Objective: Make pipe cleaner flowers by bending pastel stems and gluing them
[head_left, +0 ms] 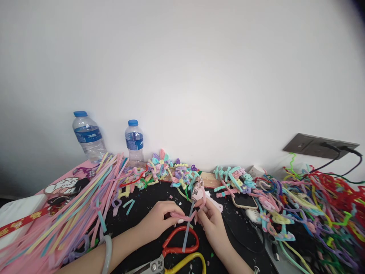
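Observation:
Between my two hands runs a pink pipe cleaner, bent near its right part. My left hand pinches its left end between thumb and fingers. My right hand grips the other part, where the stem curves upward at the fingertips. Just below lie scissors with one red and one yellow handle, blades pointing left. A translucent stick crosses the red handle loop. Behind my right hand sits a pale pink packet, partly hidden by the fingers.
Long pastel pipe cleaners spread over the left side. Finished pipe-cleaner flowers line the back. Two water bottles stand by the wall. A phone lies right, beside a tangled colourful heap. Above it is a wall socket with plugged cables.

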Motion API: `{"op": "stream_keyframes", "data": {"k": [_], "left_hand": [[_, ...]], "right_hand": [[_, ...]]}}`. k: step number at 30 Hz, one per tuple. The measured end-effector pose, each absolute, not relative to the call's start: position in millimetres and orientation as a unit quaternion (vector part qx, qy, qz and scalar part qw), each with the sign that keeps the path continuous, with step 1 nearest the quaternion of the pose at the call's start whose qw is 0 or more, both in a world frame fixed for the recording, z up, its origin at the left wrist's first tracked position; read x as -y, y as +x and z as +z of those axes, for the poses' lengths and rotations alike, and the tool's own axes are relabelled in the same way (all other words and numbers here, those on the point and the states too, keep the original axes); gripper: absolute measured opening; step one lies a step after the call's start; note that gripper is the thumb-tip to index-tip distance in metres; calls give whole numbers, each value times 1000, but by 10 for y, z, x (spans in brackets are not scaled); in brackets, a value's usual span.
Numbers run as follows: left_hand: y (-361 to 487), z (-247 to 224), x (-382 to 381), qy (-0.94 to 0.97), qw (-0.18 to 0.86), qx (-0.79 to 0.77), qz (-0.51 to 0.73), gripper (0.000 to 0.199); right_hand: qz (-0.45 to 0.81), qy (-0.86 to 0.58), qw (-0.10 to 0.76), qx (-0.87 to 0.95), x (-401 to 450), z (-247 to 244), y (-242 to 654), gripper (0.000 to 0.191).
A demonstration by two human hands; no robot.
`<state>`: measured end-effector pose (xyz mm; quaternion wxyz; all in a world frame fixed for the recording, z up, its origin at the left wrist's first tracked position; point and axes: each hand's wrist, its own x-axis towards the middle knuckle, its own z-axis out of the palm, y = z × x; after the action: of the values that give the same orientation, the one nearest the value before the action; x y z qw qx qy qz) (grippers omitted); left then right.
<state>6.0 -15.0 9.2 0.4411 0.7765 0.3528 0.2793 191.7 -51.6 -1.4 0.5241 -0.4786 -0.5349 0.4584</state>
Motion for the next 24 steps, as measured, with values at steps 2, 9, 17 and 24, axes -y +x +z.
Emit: {"op": "stream_keyframes", "data": {"k": [2, 9, 17, 24], "left_hand": [[60, 93, 150, 776, 440, -355, 278, 17], [59, 95, 150, 771, 446, -353, 286, 18], [59, 106, 156, 773, 446, -352, 283, 18], [69, 130, 154, 762, 455, -353, 294, 15]], "right_hand": [[452, -481, 523, 540, 519, -12, 1918, 8], [451, -482, 522, 540, 522, -27, 1919, 9], [450, -477, 526, 541, 507, -53, 1928, 9], [435, -491, 523, 545, 546, 26, 1889, 35]]}}
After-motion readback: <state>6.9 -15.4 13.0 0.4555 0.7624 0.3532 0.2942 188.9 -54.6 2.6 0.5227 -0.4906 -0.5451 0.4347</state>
